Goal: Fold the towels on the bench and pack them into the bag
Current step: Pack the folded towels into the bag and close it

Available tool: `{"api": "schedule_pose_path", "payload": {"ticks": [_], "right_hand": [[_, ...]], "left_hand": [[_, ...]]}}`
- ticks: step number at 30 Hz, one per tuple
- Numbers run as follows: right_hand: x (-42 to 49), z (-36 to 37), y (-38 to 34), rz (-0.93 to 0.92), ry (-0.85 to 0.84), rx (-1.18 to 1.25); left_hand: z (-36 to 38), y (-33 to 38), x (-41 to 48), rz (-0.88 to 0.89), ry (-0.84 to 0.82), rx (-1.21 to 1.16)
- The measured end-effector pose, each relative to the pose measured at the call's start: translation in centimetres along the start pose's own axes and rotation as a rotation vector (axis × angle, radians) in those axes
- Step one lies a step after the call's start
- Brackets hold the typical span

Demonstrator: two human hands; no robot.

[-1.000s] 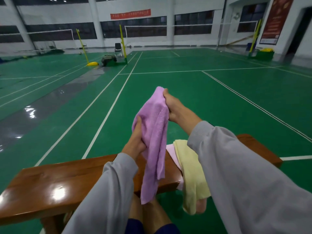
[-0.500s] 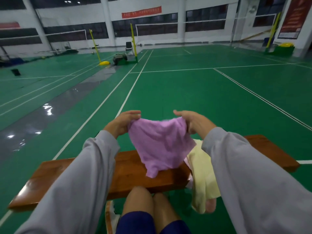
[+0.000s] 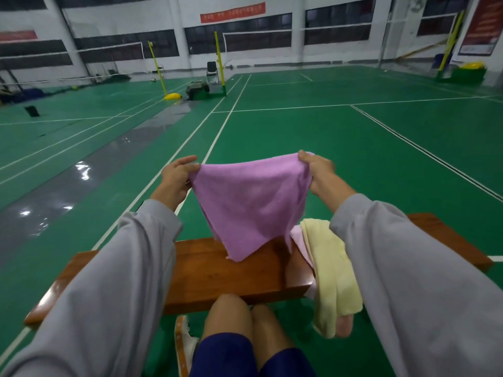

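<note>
A purple towel hangs spread out in the air above the wooden bench. My left hand pinches its upper left corner and my right hand pinches its upper right corner. The towel's lower tip reaches down to the bench top. A yellow towel is draped over the bench's near edge on the right, lying on a pale pink towel of which only the edges show. No bag is in view.
My bare knees and a white shoe sit just in front of the bench. Beyond it stretches a green court floor with white lines, net posts, a chair and a dark bag-like heap far off.
The purple towel was bunched and held upright a second ago. My hands have since moved apart to its two top corners and stretched it wide and flat.
</note>
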State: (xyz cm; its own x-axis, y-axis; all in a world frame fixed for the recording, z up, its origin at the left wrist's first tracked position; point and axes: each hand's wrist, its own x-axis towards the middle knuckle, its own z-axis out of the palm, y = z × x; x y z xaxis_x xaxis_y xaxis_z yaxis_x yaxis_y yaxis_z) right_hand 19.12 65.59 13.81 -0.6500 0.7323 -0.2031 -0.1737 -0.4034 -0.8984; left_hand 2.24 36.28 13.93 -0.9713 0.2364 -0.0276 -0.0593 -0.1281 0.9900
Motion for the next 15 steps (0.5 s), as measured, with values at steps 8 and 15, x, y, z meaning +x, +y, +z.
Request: {"api": "schedule_pose_path", "payload": {"ticks": [8, 15], "right_hand": [[1.5, 0.7, -1.4, -0.127, 0.036, -0.098], [1.8, -1.1, 0.2, -0.331, 0.090, -0.783]], "left_hand": [[-0.6, 1.5, 0.8, 0.314, -0.249, 0.785], [-0.3, 1.8, 2.1, 0.641, -0.206, 1.371]]}}
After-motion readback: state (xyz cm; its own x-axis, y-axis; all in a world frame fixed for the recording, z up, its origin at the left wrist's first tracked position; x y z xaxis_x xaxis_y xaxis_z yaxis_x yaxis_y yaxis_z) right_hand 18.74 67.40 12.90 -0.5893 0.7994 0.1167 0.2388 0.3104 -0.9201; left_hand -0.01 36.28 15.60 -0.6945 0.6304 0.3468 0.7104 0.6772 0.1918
